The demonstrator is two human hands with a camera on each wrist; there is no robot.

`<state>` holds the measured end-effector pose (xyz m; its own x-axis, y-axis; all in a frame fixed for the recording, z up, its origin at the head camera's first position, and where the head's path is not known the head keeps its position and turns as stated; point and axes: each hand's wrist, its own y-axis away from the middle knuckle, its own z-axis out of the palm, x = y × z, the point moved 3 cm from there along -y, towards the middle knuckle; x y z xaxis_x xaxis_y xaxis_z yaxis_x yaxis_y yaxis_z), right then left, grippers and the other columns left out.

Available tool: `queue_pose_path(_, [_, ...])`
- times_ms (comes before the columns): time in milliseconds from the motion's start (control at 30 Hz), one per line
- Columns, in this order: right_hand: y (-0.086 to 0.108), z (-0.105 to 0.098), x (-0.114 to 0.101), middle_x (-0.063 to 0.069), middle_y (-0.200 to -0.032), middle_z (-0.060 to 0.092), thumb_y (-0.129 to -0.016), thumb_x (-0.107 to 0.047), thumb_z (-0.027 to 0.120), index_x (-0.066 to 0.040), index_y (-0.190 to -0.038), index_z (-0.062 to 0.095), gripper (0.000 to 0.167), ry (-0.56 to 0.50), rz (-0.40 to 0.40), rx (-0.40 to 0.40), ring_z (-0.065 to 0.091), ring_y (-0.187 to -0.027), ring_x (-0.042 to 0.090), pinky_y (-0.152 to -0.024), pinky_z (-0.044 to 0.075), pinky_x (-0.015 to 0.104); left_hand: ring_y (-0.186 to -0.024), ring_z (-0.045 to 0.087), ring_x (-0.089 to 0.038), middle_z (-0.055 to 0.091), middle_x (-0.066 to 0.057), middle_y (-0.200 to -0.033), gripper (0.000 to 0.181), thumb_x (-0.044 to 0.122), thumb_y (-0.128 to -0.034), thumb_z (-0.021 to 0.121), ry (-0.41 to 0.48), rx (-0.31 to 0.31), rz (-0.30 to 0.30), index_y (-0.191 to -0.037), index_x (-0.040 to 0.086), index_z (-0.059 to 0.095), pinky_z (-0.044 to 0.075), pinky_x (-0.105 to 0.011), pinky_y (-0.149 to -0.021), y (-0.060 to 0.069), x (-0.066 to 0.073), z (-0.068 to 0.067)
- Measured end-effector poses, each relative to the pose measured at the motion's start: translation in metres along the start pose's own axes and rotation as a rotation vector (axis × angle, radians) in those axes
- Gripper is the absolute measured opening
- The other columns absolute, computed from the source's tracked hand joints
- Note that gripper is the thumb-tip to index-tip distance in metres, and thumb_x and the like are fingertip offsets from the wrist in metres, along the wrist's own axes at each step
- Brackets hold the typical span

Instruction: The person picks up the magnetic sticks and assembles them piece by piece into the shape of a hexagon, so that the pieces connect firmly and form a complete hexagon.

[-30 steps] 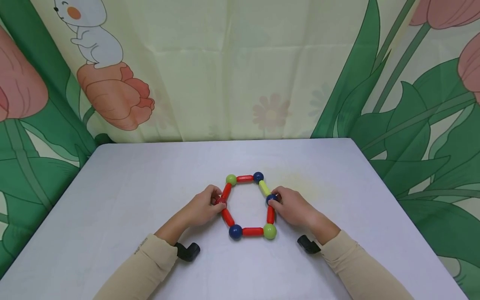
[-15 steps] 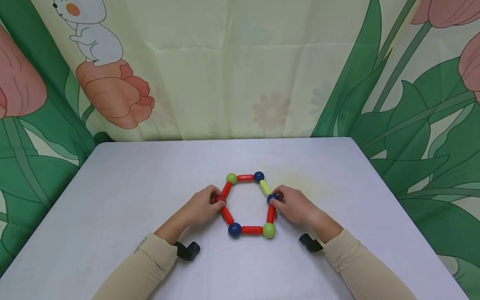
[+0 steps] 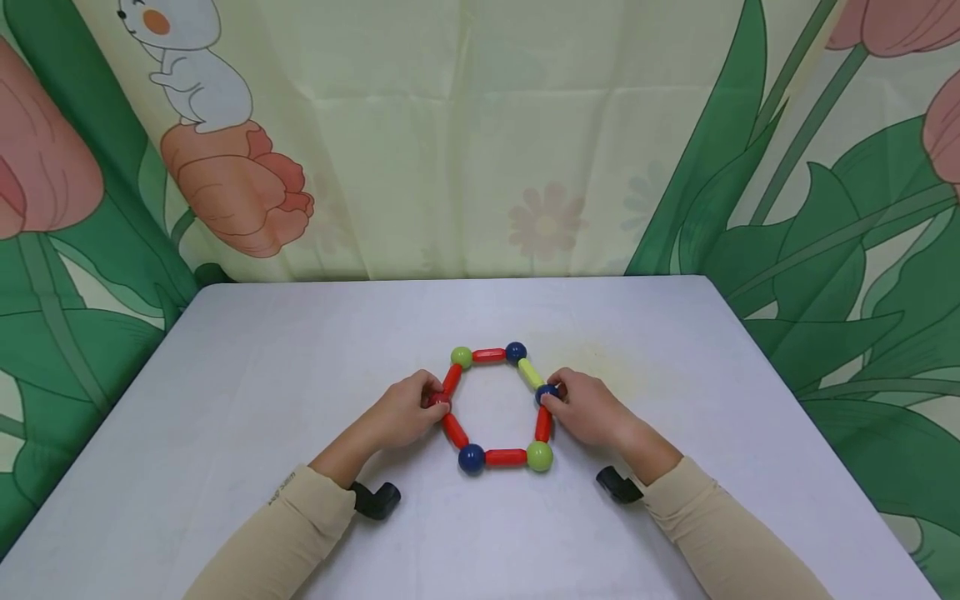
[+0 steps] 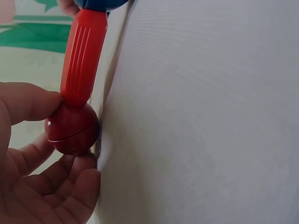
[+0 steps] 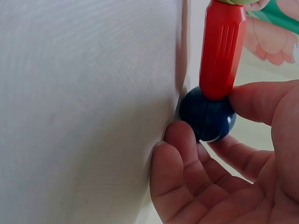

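A closed six-sided ring of coloured balls and rods lies flat on the white table. My left hand [image 3: 405, 410] pinches the red ball [image 4: 72, 128] at the ring's left corner between thumb and fingers. At the right corner, my right hand [image 3: 588, 408] pinches a dark blue ball [image 5: 208, 114]. A green ball [image 3: 461, 357] and a blue ball [image 3: 515, 352] form the far side, joined by a red rod [image 3: 489, 355]. Nearer to me sit another blue ball [image 3: 472, 459] and green ball [image 3: 539, 456]. One rod, at the upper right, is a yellow-green rod [image 3: 530, 373]; the others are red.
The white-covered table [image 3: 300, 333] reaches back to a hanging cloth [image 3: 420, 167] printed with flowers, leaves and a white animal. A black wrist device [image 3: 377, 502] shows under the left cuff and another black device [image 3: 619, 485] by the right cuff.
My right hand has shifted very slightly away from me with the blue ball, and the ring's right side and near edge have moved a little with it. Both hands keep their holds.
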<state>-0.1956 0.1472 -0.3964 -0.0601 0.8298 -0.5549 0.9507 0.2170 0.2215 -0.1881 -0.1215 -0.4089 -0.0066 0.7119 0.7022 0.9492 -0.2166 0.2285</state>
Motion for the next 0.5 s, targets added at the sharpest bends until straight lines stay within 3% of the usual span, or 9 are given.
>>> queue_pose_path(333, [-0.0003,0.0012,0.0026,0.008,-0.100,0.060,-0.098,-0.024,0.063,0.001,-0.130,0.055,0.040,-0.021,0.012,0.011,0.055,-0.090,0.023,-0.082,0.053,0.038,-0.084,0.054,-0.020,0.056,-0.006,-0.091,0.026,0.014,-0.0939,0.069,0.009,0.006,-0.004,-0.115,0.006,0.057,0.052,-0.030,-0.071,-0.0005,0.0012,-0.0015])
queue_pose_path(500, [0.0025,-0.0024,0.0037,0.014,-0.119,0.061,-0.099,-0.027,0.063,0.000,-0.136,0.053,0.046,-0.013,0.000,0.026,0.058,-0.101,0.027,-0.089,0.053,0.043,-0.100,0.057,-0.023,0.059,-0.009,-0.113,0.035,0.017,-0.0960,0.068,0.009,0.041,-0.013,-0.127,0.005,0.056,0.055,-0.037,-0.085,0.0003,0.0040,-0.0056])
